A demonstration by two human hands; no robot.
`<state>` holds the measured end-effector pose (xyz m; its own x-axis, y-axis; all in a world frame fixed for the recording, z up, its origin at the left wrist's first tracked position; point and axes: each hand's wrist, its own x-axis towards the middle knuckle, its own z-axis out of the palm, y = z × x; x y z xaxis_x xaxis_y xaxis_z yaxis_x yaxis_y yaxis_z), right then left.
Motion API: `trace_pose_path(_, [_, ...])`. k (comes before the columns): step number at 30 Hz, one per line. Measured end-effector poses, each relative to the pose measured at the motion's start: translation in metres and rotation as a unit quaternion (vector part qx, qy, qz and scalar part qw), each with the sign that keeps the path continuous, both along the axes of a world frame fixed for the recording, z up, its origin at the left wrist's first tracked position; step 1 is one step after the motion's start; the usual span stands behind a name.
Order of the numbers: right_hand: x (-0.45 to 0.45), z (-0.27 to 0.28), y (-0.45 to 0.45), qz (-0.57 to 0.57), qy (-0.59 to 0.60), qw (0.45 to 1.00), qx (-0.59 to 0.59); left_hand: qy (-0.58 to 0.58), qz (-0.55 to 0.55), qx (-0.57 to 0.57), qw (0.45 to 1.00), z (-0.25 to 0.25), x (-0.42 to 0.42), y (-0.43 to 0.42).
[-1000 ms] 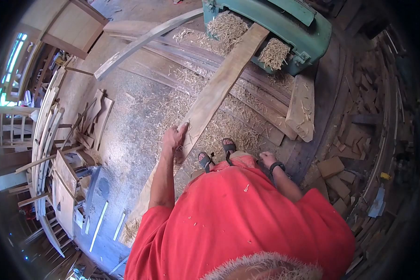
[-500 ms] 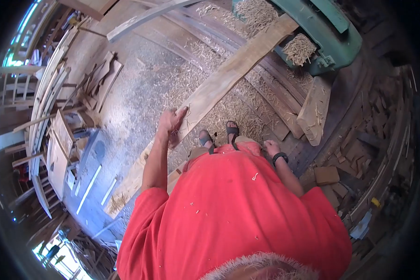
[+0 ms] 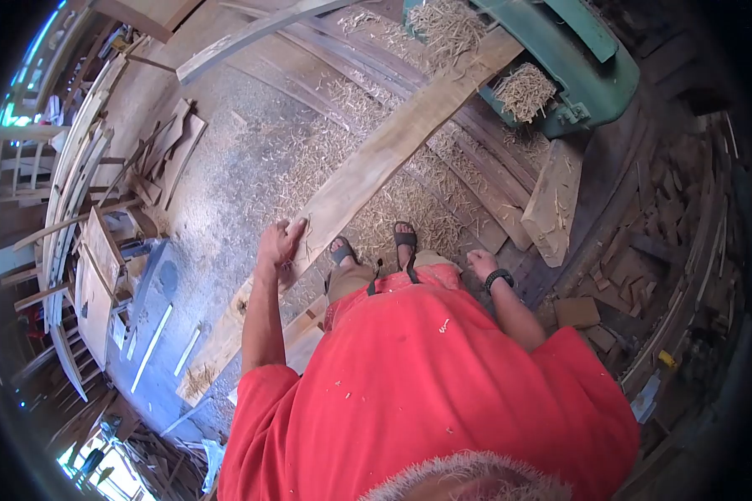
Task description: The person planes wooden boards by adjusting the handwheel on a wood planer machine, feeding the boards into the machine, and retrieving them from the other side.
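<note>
The long board [image 3: 376, 154] slants from the green machine [image 3: 610, 88] over the floor [image 3: 217, 167]. The left hand [image 3: 277, 245] grips its edge, apparently guiding it; any shift calls for level support. The right hand [image 3: 481, 264] hangs by the thigh, its closure unclear.

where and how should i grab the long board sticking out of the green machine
Probably by its left edge, near the left hand, thumb on top, coming from the left: the board is long and flat, and that stretch lies well clear of the green machine.
</note>
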<state>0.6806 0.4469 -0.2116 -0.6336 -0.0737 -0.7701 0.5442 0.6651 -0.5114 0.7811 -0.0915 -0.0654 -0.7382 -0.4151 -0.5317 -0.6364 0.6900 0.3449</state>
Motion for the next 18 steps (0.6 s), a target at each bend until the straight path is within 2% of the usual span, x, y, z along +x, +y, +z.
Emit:
trace_pose_path(3, [0.003,-0.017,-0.001,0.000,0.010,1.000,-0.002,0.008,-0.019,-0.022,1.000,-0.011,0.013,-0.008])
trace_pose_path(9, [0.027,-0.018,-0.047,0.005,0.033,0.999,0.002,-0.041,-0.008,0.009,0.999,0.004,0.026,-0.018])
trace_pose_path(11, [0.034,-0.017,-0.065,0.000,0.038,0.999,-0.005,-0.027,0.014,0.056,0.998,-0.009,0.034,-0.028])
trace_pose_path(13, [0.041,-0.010,-0.083,0.031,0.093,0.995,-0.002,-0.025,0.027,0.091,0.995,-0.019,0.040,-0.038])
trace_pose_path(16, [0.048,0.024,-0.112,0.011,0.059,0.998,0.014,-0.024,0.060,0.250,0.966,-0.020,0.036,-0.044])
trace_pose_path(18, [0.055,0.031,-0.120,0.007,0.055,0.998,0.020,-0.003,0.037,0.255,0.966,-0.012,0.023,-0.041])
